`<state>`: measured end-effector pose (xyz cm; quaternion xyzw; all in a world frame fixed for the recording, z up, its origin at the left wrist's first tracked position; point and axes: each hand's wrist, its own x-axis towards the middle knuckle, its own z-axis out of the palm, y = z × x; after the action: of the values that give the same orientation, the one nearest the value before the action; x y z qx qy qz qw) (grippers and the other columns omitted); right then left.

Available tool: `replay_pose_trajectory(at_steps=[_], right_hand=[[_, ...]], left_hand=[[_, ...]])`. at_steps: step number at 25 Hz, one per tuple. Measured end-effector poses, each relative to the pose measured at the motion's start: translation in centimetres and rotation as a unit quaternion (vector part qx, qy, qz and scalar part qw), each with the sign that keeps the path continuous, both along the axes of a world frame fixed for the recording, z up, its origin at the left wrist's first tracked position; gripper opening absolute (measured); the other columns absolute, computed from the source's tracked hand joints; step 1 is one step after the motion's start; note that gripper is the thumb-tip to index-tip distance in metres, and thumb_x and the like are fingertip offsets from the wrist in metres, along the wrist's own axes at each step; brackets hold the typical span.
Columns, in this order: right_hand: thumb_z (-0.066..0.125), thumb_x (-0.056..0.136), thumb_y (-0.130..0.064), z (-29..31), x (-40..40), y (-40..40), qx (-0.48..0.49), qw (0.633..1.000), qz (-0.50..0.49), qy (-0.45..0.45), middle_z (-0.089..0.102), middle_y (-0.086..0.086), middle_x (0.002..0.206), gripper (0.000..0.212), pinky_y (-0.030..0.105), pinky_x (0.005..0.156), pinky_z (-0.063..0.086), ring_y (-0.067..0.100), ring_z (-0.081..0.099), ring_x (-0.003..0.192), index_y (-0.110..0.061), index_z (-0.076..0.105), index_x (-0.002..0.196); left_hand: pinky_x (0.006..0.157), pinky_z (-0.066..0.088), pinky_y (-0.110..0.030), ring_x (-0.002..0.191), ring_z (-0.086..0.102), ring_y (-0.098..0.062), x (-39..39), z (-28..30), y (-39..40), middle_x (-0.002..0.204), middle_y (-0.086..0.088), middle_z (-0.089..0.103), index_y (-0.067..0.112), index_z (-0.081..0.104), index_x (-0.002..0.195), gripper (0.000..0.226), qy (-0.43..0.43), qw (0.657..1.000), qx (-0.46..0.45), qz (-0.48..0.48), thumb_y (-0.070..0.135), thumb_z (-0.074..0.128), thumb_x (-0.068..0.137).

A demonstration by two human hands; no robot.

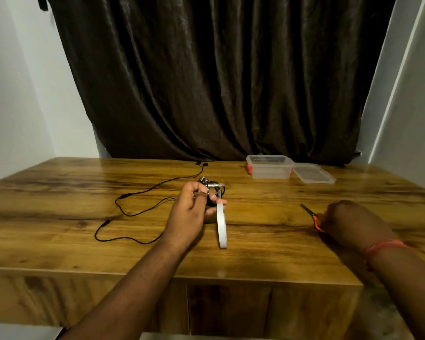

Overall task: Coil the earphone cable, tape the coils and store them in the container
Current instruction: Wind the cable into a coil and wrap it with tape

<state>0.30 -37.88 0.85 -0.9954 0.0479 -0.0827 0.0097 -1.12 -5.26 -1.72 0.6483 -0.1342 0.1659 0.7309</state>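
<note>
My left hand (pixel 189 212) holds a small bundle of coiled black earphone cable (pixel 212 190) above the middle of the wooden table (pixel 268 241). A white tape roll (pixel 221 225) hangs on edge from the same hand, its end stuck up by the coil. A second black earphone cable (pixel 142 200) lies loose on the table to the left, its earbuds (pixel 201 164) near the far edge. My right hand (pixel 346 217) grips orange-handled scissors (pixel 313 215) lying on the table at the right, blades pointing away to the left.
A clear plastic container (pixel 270 166) with orange clips stands open at the back right, its lid (pixel 313 173) flat beside it. A dark curtain (pixel 219 82) hangs behind the table, with white walls on both sides.
</note>
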Motion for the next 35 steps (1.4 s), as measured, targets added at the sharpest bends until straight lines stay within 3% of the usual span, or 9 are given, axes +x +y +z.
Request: replay_pose_trajectory(at_steps=[5, 10, 15, 17, 19, 22, 26, 31, 35], right_hand=[[0.061, 0.090, -0.046, 0.8, -0.6, 1.7, -0.070, 0.994, 0.055, 0.057, 0.056, -0.004, 0.080, 0.027, 0.030, 0.077, 0.053, 0.012, 0.056, 0.077, -0.026, 0.052, 0.074], [0.057, 0.091, -0.043, 1.3, -1.9, 4.3, -0.117, 0.978, 0.151, 0.082, 0.053, -0.005, 0.092, 0.023, 0.024, 0.073, 0.046, 0.012, 0.052, 0.083, -0.030, 0.062, 0.109], [0.060, 0.091, -0.037, 1.6, -2.5, 6.4, -0.100, 0.980, 0.163, 0.062, 0.048, -0.001, 0.102, 0.024, 0.025, 0.080, 0.045, 0.014, 0.049, 0.086, -0.021, 0.064, 0.108], [0.060, 0.091, -0.037, 2.2, -2.7, 7.2, -0.071, 0.979, 0.188, 0.045, 0.054, 0.002, 0.104, 0.022, 0.027, 0.079, 0.046, 0.016, 0.052, 0.086, -0.019, 0.066, 0.100], [0.065, 0.087, -0.041, 3.5, -3.2, 8.0, 0.026, 0.977, 0.204, 0.049, 0.061, 0.000, 0.093, 0.020, 0.029, 0.070, 0.045, 0.015, 0.056, 0.081, -0.021, 0.065, 0.088], [0.067, 0.074, -0.062, 5.7, -4.3, 9.2, 0.120, 0.961, 0.228, 0.097, 0.064, -0.005, 0.079, 0.039, 0.030, 0.060, 0.043, 0.012, 0.058, 0.072, -0.025, 0.064, 0.084], [0.059, 0.065, -0.075, 8.3, -4.4, 11.0, 0.060, 0.952, 0.262, 0.146, 0.069, -0.003, 0.083, 0.053, 0.040, 0.072, 0.053, 0.016, 0.063, 0.080, -0.026, 0.065, 0.084], [0.064, 0.081, -0.060, 10.0, -3.3, 12.8, 0.005, 0.941, 0.268, 0.206, 0.072, -0.002, 0.076, 0.039, 0.026, 0.062, 0.051, 0.011, 0.068, 0.069, -0.021, 0.067, 0.086], [0.064, 0.083, -0.055, 10.5, -2.4, 13.5, 0.003, 0.941, 0.260, 0.218, 0.074, 0.004, 0.085, 0.041, 0.024, 0.063, 0.053, 0.015, 0.071, 0.074, -0.015, 0.069, 0.092]], left_hand=[[0.084, 0.060, -0.046, 0.097, 0.073, -0.027, 0.0, 0.0, 0.0, 0.091, -0.002, 0.070, 0.026, 0.058, 0.097, 0.020, 0.002, 1.000, -0.006, 0.004, 0.022, 0.039, 0.104], [0.086, 0.058, -0.053, 0.096, 0.073, -0.031, 0.1, 0.2, 0.2, 0.088, 0.000, 0.068, 0.033, 0.059, 0.091, 0.021, -0.008, 1.000, -0.018, 0.010, 0.030, 0.040, 0.101], [0.085, 0.058, -0.055, 0.096, 0.073, -0.032, 0.0, 0.2, 0.2, 0.090, -0.003, 0.066, 0.034, 0.058, 0.090, 0.019, -0.010, 1.000, -0.029, 0.005, 0.031, 0.041, 0.099], [0.085, 0.058, -0.055, 0.095, 0.073, -0.032, 0.0, 0.2, 0.3, 0.089, -0.003, 0.067, 0.033, 0.058, 0.091, 0.019, -0.011, 1.000, -0.027, 0.007, 0.030, 0.041, 0.099], [0.085, 0.058, -0.054, 0.095, 0.073, -0.032, 0.1, 0.2, 0.3, 0.090, -0.004, 0.066, 0.032, 0.058, 0.092, 0.021, -0.004, 1.000, -0.027, 0.011, 0.028, 0.040, 0.102], [0.086, 0.058, -0.053, 0.096, 0.073, -0.033, 0.3, 0.0, 0.2, 0.090, -0.007, 0.065, 0.033, 0.059, 0.091, 0.024, 0.010, 0.999, -0.034, 0.011, 0.027, 0.039, 0.103], [0.074, 0.058, -0.038, 0.088, 0.073, -0.029, 0.2, 0.2, 0.2, 0.090, -0.006, 0.066, 0.031, 0.058, 0.094, 0.015, 0.012, 0.999, -0.038, 0.014, 0.032, 0.044, 0.099], [0.069, 0.055, -0.030, 0.089, 0.071, -0.027, -0.1, 0.4, 0.1, 0.088, -0.005, 0.064, 0.032, 0.058, 0.090, 0.021, 0.021, 0.998, -0.053, 0.003, 0.027, 0.042, 0.102], [0.071, 0.058, -0.029, 0.088, 0.072, -0.026, -0.5, 0.7, 0.0, 0.096, -0.018, 0.065, 0.017, 0.053, 0.105, 0.015, 0.013, 0.999, -0.023, 0.018, 0.021, 0.038, 0.106]])
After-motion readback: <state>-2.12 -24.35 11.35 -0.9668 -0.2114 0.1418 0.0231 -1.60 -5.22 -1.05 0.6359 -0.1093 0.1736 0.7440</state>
